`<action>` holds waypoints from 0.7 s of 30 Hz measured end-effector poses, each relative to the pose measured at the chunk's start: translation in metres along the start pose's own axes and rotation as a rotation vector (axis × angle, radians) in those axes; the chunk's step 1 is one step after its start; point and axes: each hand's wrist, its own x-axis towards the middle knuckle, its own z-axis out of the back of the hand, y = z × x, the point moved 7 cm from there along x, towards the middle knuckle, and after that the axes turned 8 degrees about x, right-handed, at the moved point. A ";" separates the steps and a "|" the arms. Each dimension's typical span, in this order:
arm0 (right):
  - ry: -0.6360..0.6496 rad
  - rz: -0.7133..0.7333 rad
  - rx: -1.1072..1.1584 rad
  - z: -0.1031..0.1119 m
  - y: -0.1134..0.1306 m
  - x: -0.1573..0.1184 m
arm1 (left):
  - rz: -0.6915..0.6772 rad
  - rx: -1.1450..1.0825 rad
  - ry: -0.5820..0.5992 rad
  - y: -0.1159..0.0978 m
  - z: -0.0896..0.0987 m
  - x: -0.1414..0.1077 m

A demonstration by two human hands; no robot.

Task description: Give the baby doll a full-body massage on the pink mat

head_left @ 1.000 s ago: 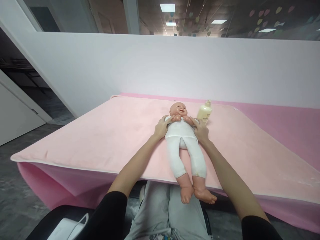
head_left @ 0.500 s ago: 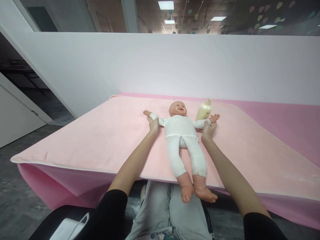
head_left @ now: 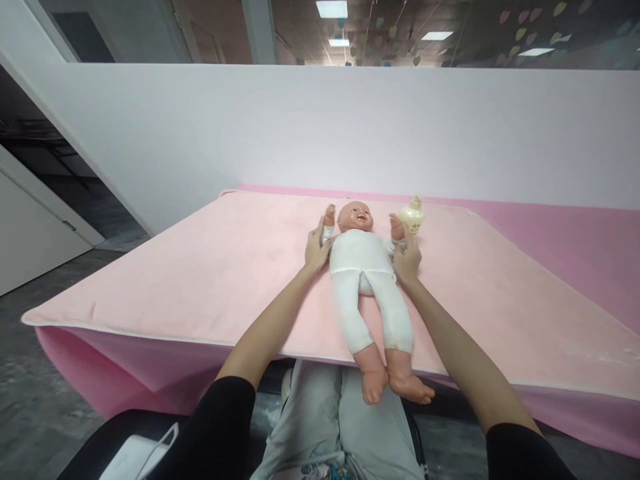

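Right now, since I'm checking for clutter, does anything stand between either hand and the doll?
Nothing visible does: the left hand and right hand grasp the doll by its arms. The pale yellow bottle is just beyond the right hand, not between it and the doll.

One doll [head_left: 363, 257] lies at the centre of the frame, with two bare feet [head_left: 373, 385], and a pair of hands is at its two arms: one left hand [head_left: 317, 251] and one right hand [head_left: 408, 260]. One bottle [head_left: 413, 215] stands just right of centre, one pale pink mat [head_left: 225, 280] spreads across the middle, and two black sleeves [head_left: 215, 427] show along the bottom. Four lit ceiling panels [head_left: 332, 9] line the top, with several heart shapes [head_left: 521, 33] upper right, too faint to count.
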 end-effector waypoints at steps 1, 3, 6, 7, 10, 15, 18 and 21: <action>0.065 0.037 -0.059 -0.004 0.005 -0.001 | -0.030 0.068 0.026 -0.008 0.000 -0.002; 0.180 0.091 -0.172 -0.011 0.011 -0.002 | -0.099 0.177 0.079 -0.022 -0.001 -0.007; 0.265 0.128 -0.276 -0.016 0.013 -0.002 | -0.187 0.233 0.099 -0.036 -0.003 -0.012; 0.265 0.134 -0.285 -0.016 0.013 -0.002 | -0.194 0.228 0.092 -0.037 -0.003 -0.013; 0.252 0.135 -0.275 -0.016 0.014 -0.001 | -0.185 0.204 0.079 -0.037 -0.003 -0.013; 0.264 0.106 -0.285 -0.016 0.014 -0.003 | -0.171 0.243 0.093 -0.035 -0.003 -0.011; 0.218 0.096 -0.212 -0.013 0.015 -0.004 | -0.135 0.232 0.108 -0.031 -0.003 -0.009; 0.147 0.064 -0.109 -0.009 0.011 -0.004 | -0.083 0.161 0.110 -0.024 -0.003 -0.006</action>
